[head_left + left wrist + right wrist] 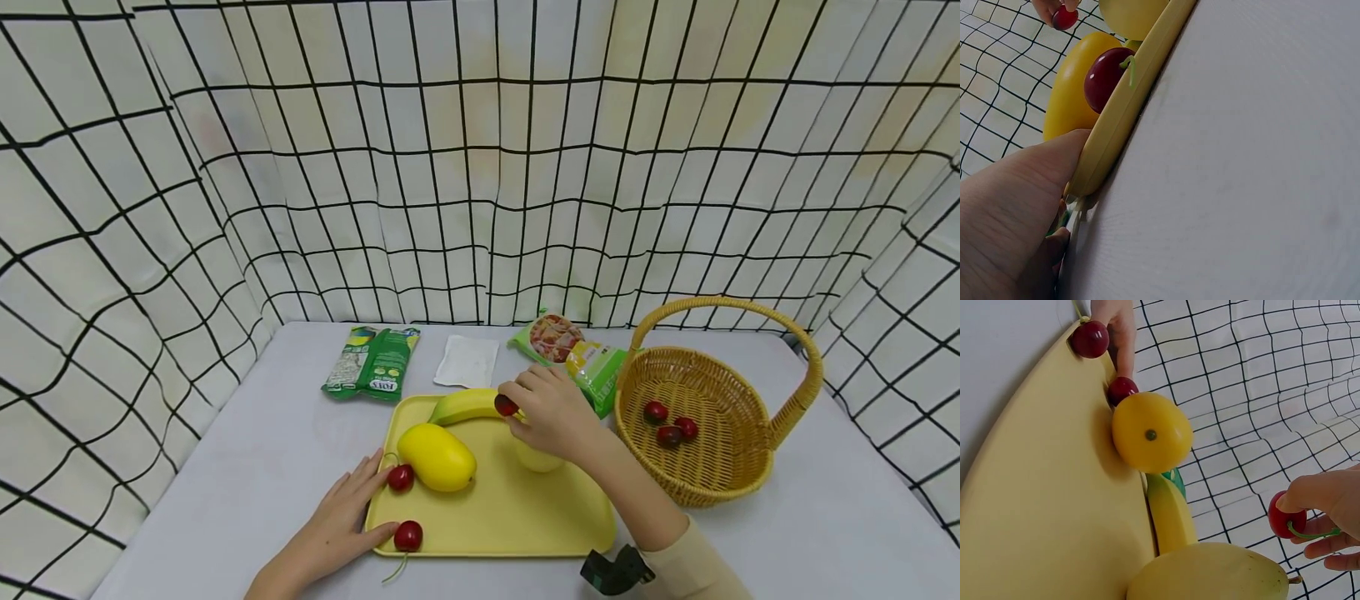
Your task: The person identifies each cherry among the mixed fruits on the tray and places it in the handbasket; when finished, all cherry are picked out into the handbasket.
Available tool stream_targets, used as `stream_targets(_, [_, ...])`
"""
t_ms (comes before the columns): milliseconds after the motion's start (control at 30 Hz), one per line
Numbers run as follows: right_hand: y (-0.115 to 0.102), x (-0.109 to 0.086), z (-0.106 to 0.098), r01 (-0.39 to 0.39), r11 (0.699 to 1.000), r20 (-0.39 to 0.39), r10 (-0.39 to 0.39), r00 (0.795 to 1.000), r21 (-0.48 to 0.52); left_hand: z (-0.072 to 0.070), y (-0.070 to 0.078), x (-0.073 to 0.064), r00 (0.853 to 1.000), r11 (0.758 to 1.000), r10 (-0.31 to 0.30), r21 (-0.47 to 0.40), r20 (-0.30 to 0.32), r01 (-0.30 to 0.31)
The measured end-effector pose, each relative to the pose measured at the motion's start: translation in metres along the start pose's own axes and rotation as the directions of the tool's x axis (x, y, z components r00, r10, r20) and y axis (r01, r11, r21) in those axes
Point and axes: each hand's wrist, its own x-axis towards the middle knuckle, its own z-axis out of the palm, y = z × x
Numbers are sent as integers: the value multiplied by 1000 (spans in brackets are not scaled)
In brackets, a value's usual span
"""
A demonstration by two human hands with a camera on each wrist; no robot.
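Observation:
My right hand (pixel 555 412) pinches a red cherry (pixel 1284 515) between thumb and fingers, its green stem toward the palm. In the head view this hand is over the back of a yellow tray (pixel 525 521). Under it sits a pale yellow fruit (pixel 538 458), partly hidden; a banana (pixel 465 406) lies along the tray's back edge. My left hand (pixel 341 521) rests at the tray's left rim with fingers spread. One cherry (pixel 401 477) is near its fingertips beside a bright yellow fruit (pixel 437 458); another cherry (pixel 408 536) is by the thumb at the front corner.
Right of the tray stands a wicker basket (pixel 720 400) with a tall handle and three cherries (pixel 669 436) inside. Behind the tray lie a green packet (pixel 372 362), a white packet (pixel 467 361) and green-and-yellow packaging (pixel 597 371). Black netting (pixel 487 200) surrounds the table.

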Motion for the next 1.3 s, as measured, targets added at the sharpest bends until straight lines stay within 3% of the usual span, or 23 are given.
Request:
stream_targets(200, [8,-8,-2,-4,1000,-32,4,999,14,1,-1,1,1000,1000,-1,7,-2,1])
stream_targets(500, [21,-23,-9,-96,994,-31,97,995,50,-1,0,0,1000,1000,6,2,-13,-6])
stream_targets(867, [39,-46,-14,-161,987,-24,161,987,18,-1,0,-1,999,999,37,-7,-19,-37])
stream_targets(1300, [61,-71,-22,-274,961,-22,275,961,35,0,1,0,1000,1000,-6,-3,0,6])
